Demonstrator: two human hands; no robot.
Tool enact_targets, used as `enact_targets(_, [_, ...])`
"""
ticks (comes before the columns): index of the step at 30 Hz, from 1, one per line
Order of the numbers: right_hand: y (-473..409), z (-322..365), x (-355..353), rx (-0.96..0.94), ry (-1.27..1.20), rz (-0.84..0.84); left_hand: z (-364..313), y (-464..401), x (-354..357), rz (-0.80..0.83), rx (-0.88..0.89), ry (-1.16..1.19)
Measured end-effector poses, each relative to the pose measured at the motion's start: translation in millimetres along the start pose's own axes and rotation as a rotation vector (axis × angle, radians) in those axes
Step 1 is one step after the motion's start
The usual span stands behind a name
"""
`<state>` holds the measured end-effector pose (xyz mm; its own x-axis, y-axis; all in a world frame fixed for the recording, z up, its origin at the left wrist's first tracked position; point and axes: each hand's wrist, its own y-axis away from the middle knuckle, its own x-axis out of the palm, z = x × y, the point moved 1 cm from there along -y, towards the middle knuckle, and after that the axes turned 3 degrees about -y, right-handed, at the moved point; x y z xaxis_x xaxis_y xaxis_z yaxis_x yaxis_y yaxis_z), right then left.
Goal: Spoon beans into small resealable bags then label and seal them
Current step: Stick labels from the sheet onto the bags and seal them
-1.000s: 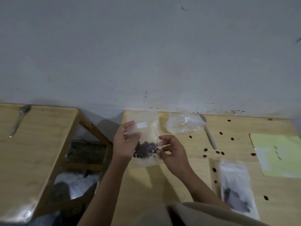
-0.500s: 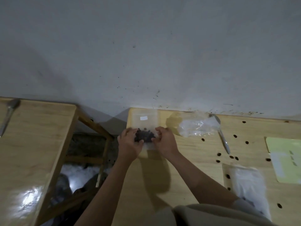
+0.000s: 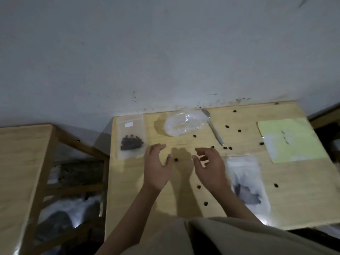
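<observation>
Both hands hover empty over the table (image 3: 184, 199), fingers loosely spread: the left hand (image 3: 157, 168) and the right hand (image 3: 209, 168) hold nothing. A stray bean (image 3: 176, 159) lies between them, and more loose beans (image 3: 228, 148) dot the wood around and beyond the right hand. A careless sweep could likely knock them off the edge. Just right of the right hand lies a bag (image 3: 246, 181) with dark beans low inside; whether it is sealed I cannot tell. Beyond the left hand, to its left, rests a labelled bag (image 3: 131, 137) holding a clump of beans. Farther off, past both hands, sits a clear pouch (image 3: 184, 124), its contents unclear, with a spoon (image 3: 213, 127) beside it.
</observation>
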<state>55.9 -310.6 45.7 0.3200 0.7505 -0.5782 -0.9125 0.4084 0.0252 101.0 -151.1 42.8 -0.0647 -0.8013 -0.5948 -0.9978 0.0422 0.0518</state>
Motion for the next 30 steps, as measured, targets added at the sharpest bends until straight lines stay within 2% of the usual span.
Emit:
enact_targets(3, [17.5, -39.2, -57.8, 0.134, 0.063, -0.193, -29.7, 30.1, 43.2, 0.174, -0.015, 0.065])
enact_targets(5, [25.7, -66.8, -90.2, 0.265, 0.119, -0.246, -46.6, 47.1, 70.5, 0.306, -0.077, 0.083])
enact_targets(8, [30.6, -103.4, -122.1, 0.497, 0.254, -0.173, -65.7, 65.5, 105.5, 0.436, -0.127, 0.037])
enact_targets(11, [29.3, -124.6, -133.6, 0.545, 0.290, -0.006, -80.2, 75.1, 130.7, 0.502, -0.181, -0.043])
enact_targets(14, [24.0, -130.9, -140.1, 0.483, 0.242, 0.059, -92.9, 79.3, 146.6, 0.487, -0.260, -0.090])
enact_targets(17, [17.9, -129.3, -148.7, 0.473, 0.090, 0.037, -100.7, 77.8, 151.4, 0.383, -0.260, -0.086])
enact_targets(21, [3.8, -127.8, -164.7, 0.464, -0.147, -0.028, -113.6, 67.3, 151.9, 0.269, -0.212, 0.116])
enact_targets(25, [-24.9, -133.5, -186.9, 0.460, -0.344, -0.021, -138.8, 52.2, 157.2, 0.264, -0.197, 0.301])
enact_targets(27, [-46.4, -143.7, -200.4, 0.457, -0.358, -0.042, -151.2, 43.0, 162.1, 0.267, -0.179, 0.369])
enact_targets(30, [-88.9, -171.2, -225.0, 0.435, -0.207, -0.191, -166.1, 29.0, 168.6, 0.231, -0.185, 0.453])
